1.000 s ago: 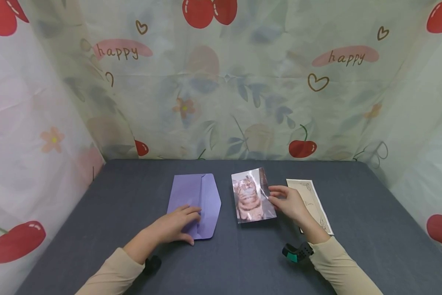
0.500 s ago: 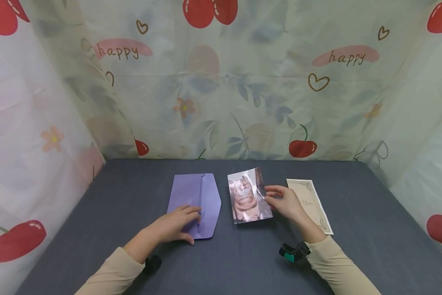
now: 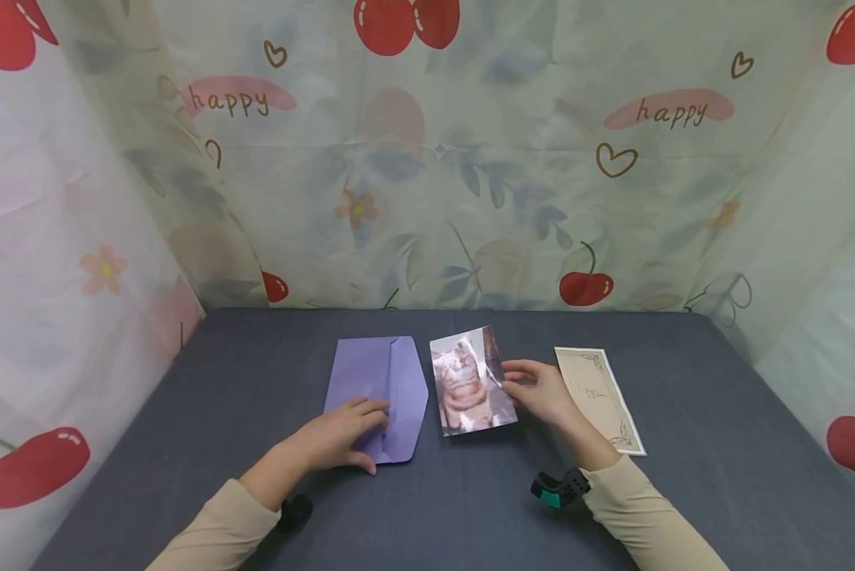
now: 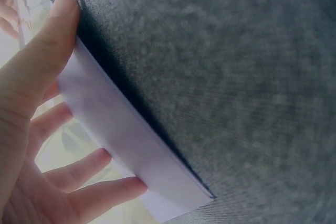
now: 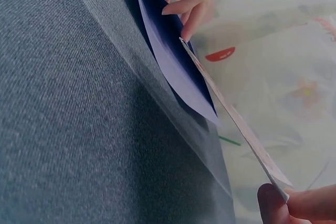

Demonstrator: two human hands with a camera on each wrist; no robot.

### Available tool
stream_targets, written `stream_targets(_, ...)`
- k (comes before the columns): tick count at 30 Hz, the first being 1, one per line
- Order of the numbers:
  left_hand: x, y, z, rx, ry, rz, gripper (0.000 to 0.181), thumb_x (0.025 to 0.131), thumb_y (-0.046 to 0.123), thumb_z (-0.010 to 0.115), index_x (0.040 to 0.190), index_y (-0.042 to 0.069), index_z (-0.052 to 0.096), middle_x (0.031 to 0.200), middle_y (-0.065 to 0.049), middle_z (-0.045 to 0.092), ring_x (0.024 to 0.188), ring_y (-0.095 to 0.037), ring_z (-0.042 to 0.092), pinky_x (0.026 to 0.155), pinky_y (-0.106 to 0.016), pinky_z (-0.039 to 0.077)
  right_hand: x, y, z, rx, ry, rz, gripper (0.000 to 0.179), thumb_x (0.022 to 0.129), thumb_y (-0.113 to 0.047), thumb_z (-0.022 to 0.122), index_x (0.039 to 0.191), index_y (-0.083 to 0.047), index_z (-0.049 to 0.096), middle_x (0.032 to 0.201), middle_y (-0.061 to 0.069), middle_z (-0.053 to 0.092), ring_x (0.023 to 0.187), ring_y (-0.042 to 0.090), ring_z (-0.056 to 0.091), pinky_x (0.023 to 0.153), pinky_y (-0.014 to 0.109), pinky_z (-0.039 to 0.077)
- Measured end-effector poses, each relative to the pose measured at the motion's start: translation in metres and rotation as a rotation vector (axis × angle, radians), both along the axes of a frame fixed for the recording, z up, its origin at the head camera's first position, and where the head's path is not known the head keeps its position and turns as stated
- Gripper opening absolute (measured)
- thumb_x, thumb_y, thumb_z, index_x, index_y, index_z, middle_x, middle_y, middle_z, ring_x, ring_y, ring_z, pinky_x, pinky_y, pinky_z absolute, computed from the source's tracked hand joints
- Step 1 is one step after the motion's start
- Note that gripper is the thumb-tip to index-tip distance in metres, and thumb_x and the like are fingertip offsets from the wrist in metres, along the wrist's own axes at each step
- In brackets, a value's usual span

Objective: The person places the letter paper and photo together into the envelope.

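A purple envelope (image 3: 359,365) lies left of centre with its flap (image 3: 409,396) spread out to the right. My left hand (image 3: 342,434) rests on it, fingertips on its face and thumb by the near edge. My right hand (image 3: 542,388) pinches a glossy photo of an orange cat (image 3: 463,388) by its right edge, between thumb and fingers. The photo is held tilted over the table, just right of the flap. The right wrist view shows it nearly edge-on, its far corner pointing at the envelope's dark inside (image 5: 168,32).
A cream card with ornate corners (image 3: 599,396) lies on the dark cloth-covered table (image 3: 720,476), right of my right hand. A black and teal strap device (image 3: 559,488) sits at my right wrist. A cherry-patterned curtain (image 3: 435,198) surrounds the table's back and sides.
My right hand has carried the photo leftward, closer to the envelope's flap, uncovering more of the cream card. The left hand and the envelope have stayed in place.
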State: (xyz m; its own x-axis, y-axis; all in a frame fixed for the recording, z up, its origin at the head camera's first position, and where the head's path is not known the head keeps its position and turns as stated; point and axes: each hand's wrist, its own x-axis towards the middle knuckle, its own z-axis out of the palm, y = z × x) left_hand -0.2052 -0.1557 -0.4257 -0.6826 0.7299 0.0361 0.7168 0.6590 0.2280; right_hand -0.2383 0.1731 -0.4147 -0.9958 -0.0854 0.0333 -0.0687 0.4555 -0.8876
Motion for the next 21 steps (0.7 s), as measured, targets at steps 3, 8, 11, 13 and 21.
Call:
stream_targets(3, 0.0, 0.0, 0.0, 0.0, 0.002, 0.001, 0.049, 0.071, 0.035, 0.077, 0.108, 0.01, 0.056, 0.136, -0.014, 0.05, 0.124, -0.042, 0.045, 0.101, -0.051, 0.04, 0.0, -0.003, -0.001, -0.005, 0.001, 0.003, 0.035, 0.084, 0.002, 0.061, 0.118, 0.009, 0.057, 0.104, 0.027, 0.064, 0.082, 0.015, 0.065, 0.066, 0.029, 0.057)
stream_targets(8, 0.0, 0.0, 0.0, -0.003, 0.0, 0.007, 0.049, 0.071, 0.035, 0.077, 0.108, 0.011, 0.056, 0.136, -0.014, 0.05, 0.125, -0.043, 0.044, 0.101, -0.052, 0.04, -0.001, -0.006, -0.002, -0.009, -0.009, -0.003, 0.034, 0.084, 0.001, 0.062, 0.118, 0.007, 0.058, 0.104, 0.026, 0.065, 0.082, 0.016, 0.065, 0.066, 0.029, 0.057)
stream_targets(11, 0.0, 0.0, 0.0, -0.004, 0.0, 0.007, 0.049, 0.071, 0.035, 0.077, 0.108, 0.011, 0.056, 0.136, -0.014, 0.05, 0.125, -0.043, 0.045, 0.101, -0.052, 0.04, -0.002, -0.008, -0.004, -0.012, -0.008, 0.002, 0.034, 0.084, 0.001, 0.061, 0.118, 0.007, 0.058, 0.104, 0.026, 0.065, 0.082, 0.016, 0.064, 0.067, 0.032, 0.058)
stream_targets(13, 0.0, 0.0, 0.0, -0.002, -0.001, 0.007, 0.049, 0.071, 0.035, 0.077, 0.108, 0.011, 0.057, 0.136, -0.014, 0.05, 0.125, -0.043, 0.045, 0.101, -0.051, 0.04, -0.002, -0.009, -0.004, -0.019, -0.006, 0.006, 0.034, 0.084, 0.001, 0.061, 0.118, 0.008, 0.058, 0.104, 0.026, 0.065, 0.082, 0.015, 0.064, 0.067, 0.033, 0.058)
stream_targets(21, 0.0, 0.0, 0.001, -0.003, -0.009, 0.011, 0.048, 0.071, 0.035, 0.077, 0.108, 0.011, 0.057, 0.137, -0.014, 0.05, 0.125, -0.042, 0.045, 0.101, -0.051, 0.04, -0.004, -0.015, -0.007, -0.023, -0.015, 0.0, 0.034, 0.083, 0.001, 0.062, 0.117, 0.007, 0.058, 0.104, 0.026, 0.066, 0.082, 0.016, 0.065, 0.065, 0.029, 0.057)
